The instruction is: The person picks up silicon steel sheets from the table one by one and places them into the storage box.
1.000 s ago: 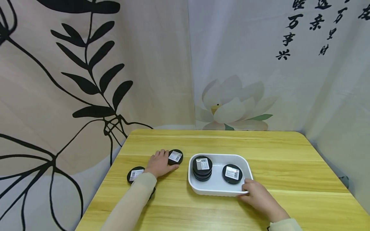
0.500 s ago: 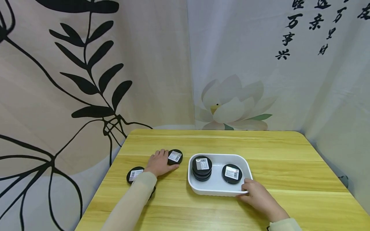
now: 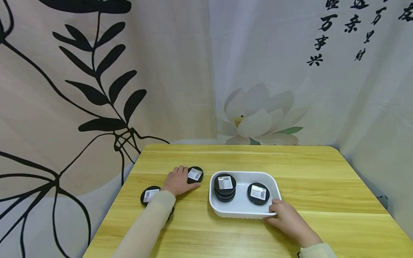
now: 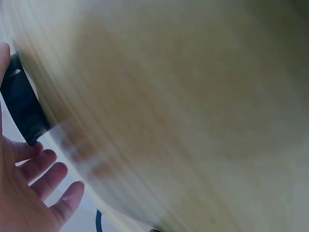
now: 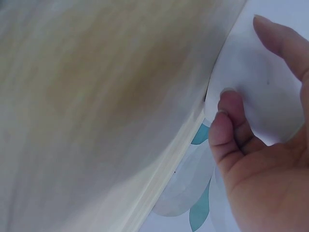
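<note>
My left hand (image 3: 179, 180) grips a flat round black tin (image 3: 195, 174) with a white barcode label, on the table left of a white plastic tray (image 3: 245, 214). In the left wrist view the tin's dark side (image 4: 23, 104) sits between thumb and index finger, the other fingers spread apart. My right hand (image 3: 287, 219) holds the tray by its near right corner, thumb below the rim and fingers over it. Inside the tray, a stack of black tins (image 3: 225, 187) stands at the left and a single labelled tin (image 3: 258, 193) lies at the right.
Another labelled tin (image 3: 150, 195) lies left of my left forearm. A further dark tin (image 3: 171, 214) is mostly hidden behind the sleeve. The wooden table (image 3: 322, 186) ends at the back before a printed curtain (image 3: 180, 71).
</note>
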### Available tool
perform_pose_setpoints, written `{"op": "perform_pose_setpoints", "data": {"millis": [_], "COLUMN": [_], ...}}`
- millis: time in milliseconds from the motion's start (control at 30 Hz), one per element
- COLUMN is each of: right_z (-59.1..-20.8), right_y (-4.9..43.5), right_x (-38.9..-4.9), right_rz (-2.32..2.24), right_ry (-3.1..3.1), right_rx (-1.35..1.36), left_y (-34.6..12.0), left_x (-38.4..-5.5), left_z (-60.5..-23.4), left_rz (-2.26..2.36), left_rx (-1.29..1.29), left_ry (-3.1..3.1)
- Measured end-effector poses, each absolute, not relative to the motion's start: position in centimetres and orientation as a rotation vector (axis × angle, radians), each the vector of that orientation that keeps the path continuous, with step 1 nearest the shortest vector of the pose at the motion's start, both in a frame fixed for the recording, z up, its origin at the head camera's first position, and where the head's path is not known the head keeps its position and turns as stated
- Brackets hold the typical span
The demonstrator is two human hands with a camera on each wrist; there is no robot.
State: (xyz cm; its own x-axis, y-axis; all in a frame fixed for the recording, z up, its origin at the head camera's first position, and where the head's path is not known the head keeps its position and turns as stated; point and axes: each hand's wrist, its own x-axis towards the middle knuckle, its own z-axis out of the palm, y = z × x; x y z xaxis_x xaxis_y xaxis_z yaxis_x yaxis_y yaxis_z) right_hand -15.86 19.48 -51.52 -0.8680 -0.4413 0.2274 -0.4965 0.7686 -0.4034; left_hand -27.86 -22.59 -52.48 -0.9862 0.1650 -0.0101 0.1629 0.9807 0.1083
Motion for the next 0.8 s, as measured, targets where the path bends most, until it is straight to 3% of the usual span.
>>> {"op": "perform_pose_setpoints", "data": {"millis": [800], "right_z": [-51.63], "right_y": [19.50], "right_x": [-15.95], "right_rz": [0.684], "right_ry": [-2.840], "right_rx": [0.751], "left_y": [-22.24], "left_x": [-28.45], "left_z": [-52.84], "left_rz": [0.155], "left_rx": [0.280], "left_ry": [3.113]}}
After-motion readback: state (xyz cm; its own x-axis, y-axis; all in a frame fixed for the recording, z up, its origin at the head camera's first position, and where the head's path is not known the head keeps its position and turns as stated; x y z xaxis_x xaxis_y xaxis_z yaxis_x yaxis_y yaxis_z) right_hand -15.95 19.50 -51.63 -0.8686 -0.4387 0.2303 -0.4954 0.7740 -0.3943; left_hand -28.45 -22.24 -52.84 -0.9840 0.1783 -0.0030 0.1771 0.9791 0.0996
